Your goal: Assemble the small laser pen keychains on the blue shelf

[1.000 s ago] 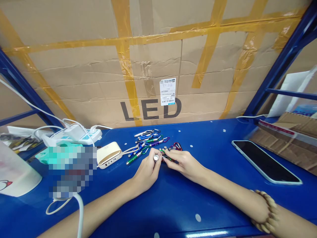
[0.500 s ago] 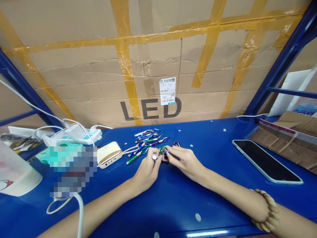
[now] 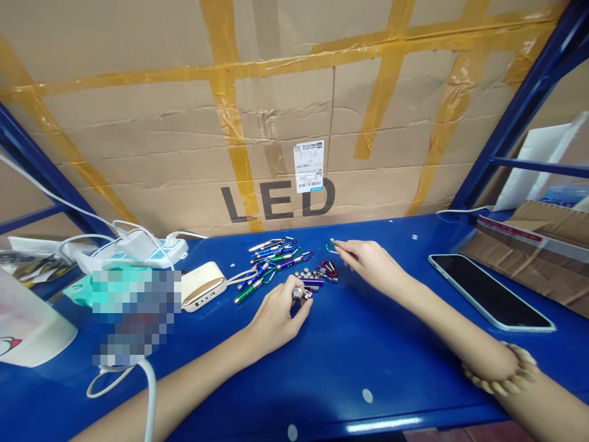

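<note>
My left hand (image 3: 273, 316) is closed around a small metal penlight (image 3: 298, 294), its round silver end facing me; most of its body is hidden in the fingers. Off to the right, my right hand (image 3: 375, 264) pinches a green carabiner clip (image 3: 330, 247) by one end, just above the table. Between the hands lie several small silver discs like button cells (image 3: 316, 272), a red carabiner (image 3: 329, 267) and a purple tube (image 3: 314, 281). Beyond my left hand is a loose pile of blue, green, purple and silver penlights (image 3: 271, 255), some with clips.
A cream power bank (image 3: 202, 285), a power strip (image 3: 172, 250) with cables and a white cup (image 3: 34, 322) stand on the left. A phone (image 3: 490, 291) lies at right beside cardboard (image 3: 519, 258). A large taped carton (image 3: 175, 147) backs the blue table (image 3: 350, 368).
My right hand has moved away from my left, up and to the right, carrying the green carabiner. The discs and purple tube behind the hands have come into sight.
</note>
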The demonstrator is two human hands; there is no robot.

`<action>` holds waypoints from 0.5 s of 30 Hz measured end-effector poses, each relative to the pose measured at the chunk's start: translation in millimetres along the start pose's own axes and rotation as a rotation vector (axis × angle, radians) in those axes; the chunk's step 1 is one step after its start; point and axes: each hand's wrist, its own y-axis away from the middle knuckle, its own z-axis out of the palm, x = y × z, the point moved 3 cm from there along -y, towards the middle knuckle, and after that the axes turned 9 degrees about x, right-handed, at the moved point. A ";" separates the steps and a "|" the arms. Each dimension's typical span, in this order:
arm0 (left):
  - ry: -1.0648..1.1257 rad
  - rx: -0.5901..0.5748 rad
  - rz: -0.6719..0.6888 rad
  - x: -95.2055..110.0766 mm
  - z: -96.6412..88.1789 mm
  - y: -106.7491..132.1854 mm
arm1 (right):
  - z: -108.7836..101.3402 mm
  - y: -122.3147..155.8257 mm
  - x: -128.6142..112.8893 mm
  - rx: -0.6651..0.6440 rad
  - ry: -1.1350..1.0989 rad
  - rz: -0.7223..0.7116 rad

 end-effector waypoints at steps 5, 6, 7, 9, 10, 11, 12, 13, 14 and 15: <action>-0.119 -0.085 0.063 4.4 0.6 -0.3 | -9.3 -3.0 29.1 -0.244 0.244 0.174; -0.126 -0.099 0.066 4.2 1.1 -0.2 | -8.6 -2.0 32.3 -0.284 0.236 0.189; -0.132 -0.106 0.063 3.6 1.6 -0.2 | -7.4 -1.0 34.9 -0.315 0.218 0.199; -0.145 -0.105 0.050 1.9 2.3 -0.3 | -4.5 0.5 38.3 -0.351 0.167 0.208; -0.150 -0.096 0.041 1.1 2.4 -0.5 | -3.4 1.0 39.4 -0.358 0.146 0.208; -0.152 -0.083 0.032 0.5 2.3 -0.8 | -3.2 1.1 40.1 -0.356 0.136 0.205; -0.149 -0.066 0.024 0.1 2.1 -1.2 | -4.0 0.8 40.5 -0.343 0.138 0.202; -0.139 -0.047 0.017 0.0 1.6 -1.7 | -6.0 0.1 40.5 -0.318 0.148 0.198; -0.126 -0.025 0.007 0.0 0.9 -2.2 | -9.1 -0.8 40.2 -0.285 0.163 0.193; -0.110 -0.005 -0.009 -0.1 0.1 -2.6 | -12.8 -1.9 39.3 -0.251 0.172 0.188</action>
